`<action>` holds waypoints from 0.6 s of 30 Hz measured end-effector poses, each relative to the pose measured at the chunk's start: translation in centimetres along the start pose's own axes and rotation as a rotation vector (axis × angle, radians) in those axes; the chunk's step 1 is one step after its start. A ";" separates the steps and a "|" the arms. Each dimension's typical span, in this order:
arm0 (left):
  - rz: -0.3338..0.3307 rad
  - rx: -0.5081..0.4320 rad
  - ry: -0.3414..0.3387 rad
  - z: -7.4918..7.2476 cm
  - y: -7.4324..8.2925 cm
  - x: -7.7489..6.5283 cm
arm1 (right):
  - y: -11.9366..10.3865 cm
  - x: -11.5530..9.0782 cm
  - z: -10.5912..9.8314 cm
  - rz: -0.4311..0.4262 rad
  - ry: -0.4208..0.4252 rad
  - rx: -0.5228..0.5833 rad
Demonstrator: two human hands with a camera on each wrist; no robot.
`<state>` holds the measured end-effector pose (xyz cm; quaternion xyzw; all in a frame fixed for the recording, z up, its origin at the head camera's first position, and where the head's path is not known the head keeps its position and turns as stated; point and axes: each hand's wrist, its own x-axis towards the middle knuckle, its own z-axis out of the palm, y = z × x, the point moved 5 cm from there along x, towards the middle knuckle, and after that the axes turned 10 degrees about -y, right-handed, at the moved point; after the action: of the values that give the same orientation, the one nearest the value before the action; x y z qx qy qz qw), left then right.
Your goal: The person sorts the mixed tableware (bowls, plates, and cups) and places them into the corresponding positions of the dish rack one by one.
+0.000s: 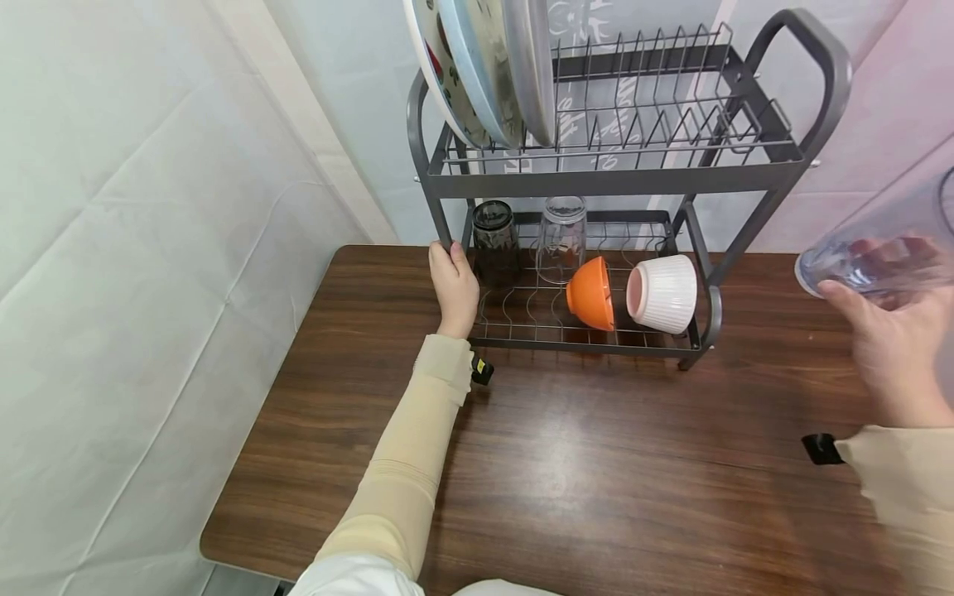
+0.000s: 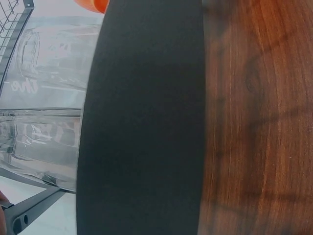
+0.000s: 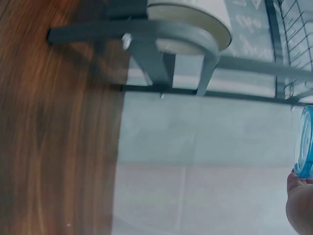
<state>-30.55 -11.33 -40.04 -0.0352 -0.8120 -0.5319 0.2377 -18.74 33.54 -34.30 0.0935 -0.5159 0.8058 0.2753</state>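
At the left upright of a dark grey two-tier dish rack (image 1: 611, 180), my left hand (image 1: 455, 290) grips the post with its fingers wrapped round it. Off to the right of the rack, my right hand (image 1: 905, 339) holds a clear drinking glass (image 1: 826, 263) by its side. The glass is tilted, its bluish base facing the rack and its other end cut off by the frame. In the right wrist view only the blue base (image 3: 306, 147) and part of the thumb show at the right edge. The rack's bar (image 2: 142, 117) fills the middle of the left wrist view.
Plates (image 1: 477, 74) stand on edge in the upper tier's left side. The lower tier holds a dark glass (image 1: 495, 244), a clear glass (image 1: 562, 240), an orange bowl (image 1: 592, 294) and a white ribbed bowl (image 1: 666, 294). The rack stands on a brown wooden table (image 1: 596, 463) against sheeted walls.
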 end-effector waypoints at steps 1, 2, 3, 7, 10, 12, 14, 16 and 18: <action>0.003 0.000 0.001 0.0 0.0 0.0 | -0.1 -0.1 0.5 -0.019 -0.024 0.006; 0.003 0.000 0.001 0.0 0.0 0.0 | -0.2 -0.2 0.9 -0.037 -0.052 0.011; 0.004 0.000 0.002 0.0 0.1 -0.1 | -0.3 -0.3 1.4 -0.053 -0.084 0.000; 0.005 0.001 0.002 -0.1 0.1 -0.1 | -0.5 -0.8 3.1 -0.123 -0.240 -0.098; 0.003 -0.002 0.002 -0.1 0.0 -0.1 | -0.6 -1.0 4.1 -0.137 -0.313 -0.394; 0.004 -0.005 0.002 0.0 0.0 -0.1 | -0.5 -1.3 4.6 -0.110 -0.346 -0.597; -0.002 -0.004 0.000 0.0 0.0 0.0 | -0.2 -1.4 4.9 -0.058 -0.361 -0.827; -0.004 -0.004 0.000 -0.1 0.0 0.0 | 0.3 -1.5 5.3 0.019 -0.393 -0.910; -0.004 -0.005 0.000 -0.1 0.0 0.0 | 0.7 -1.7 5.6 0.086 -0.414 -0.971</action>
<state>-30.51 -11.38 -40.07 -0.0340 -0.8108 -0.5344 0.2364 -18.47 27.74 -33.07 0.0912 -0.8767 0.4492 0.1460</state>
